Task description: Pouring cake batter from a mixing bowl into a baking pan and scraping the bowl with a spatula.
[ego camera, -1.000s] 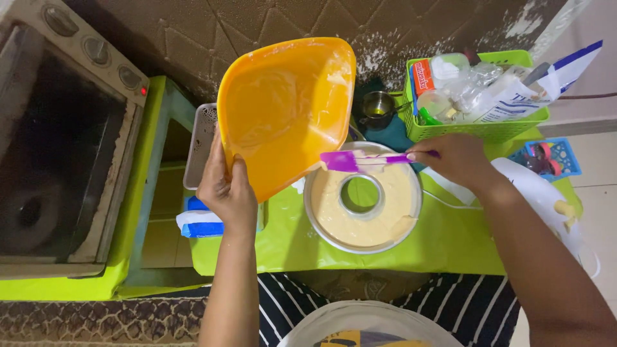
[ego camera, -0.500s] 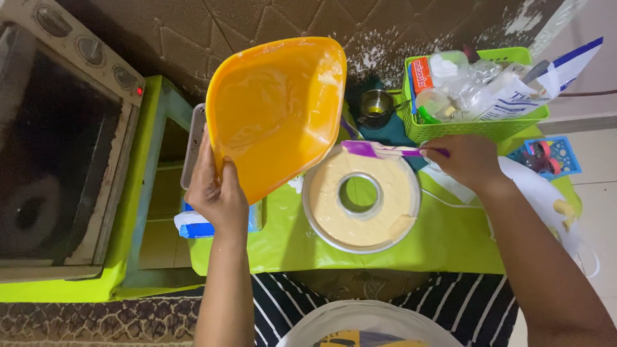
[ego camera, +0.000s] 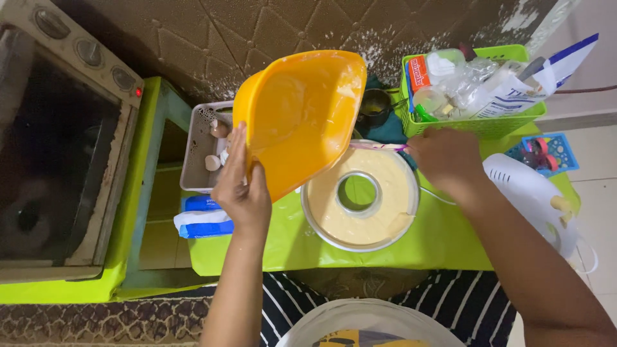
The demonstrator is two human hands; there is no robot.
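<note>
Dark brown patterned floor, dusted white in places, surrounds a low table (ego camera: 450, 247) covered in lime-green plastic. At far left sits a grey countertop oven (ego camera: 58, 148) with a dark glass door. Over the table's middle the left hand (ego camera: 243, 193) tilts a large orange plastic mixing bowl (ego camera: 302, 119), its grip clamped on the lower rim; the bowl's mouth faces the camera and slopes down toward a round metal ring cake pan (ego camera: 360, 196) filled with pale batter. Compared with half a second ago, the bowl stands a little more upright and hides more of the pan's upper edge. The right hand (ego camera: 443, 157) has its grip pinched on a thin purple-handled spatula (ego camera: 379, 146), whose long axis lies level, pointing left behind the bowl. A green plastic basket (ego camera: 488, 125) of packets stands beyond; a white hand mixer (ego camera: 530, 196) lies at right.
</note>
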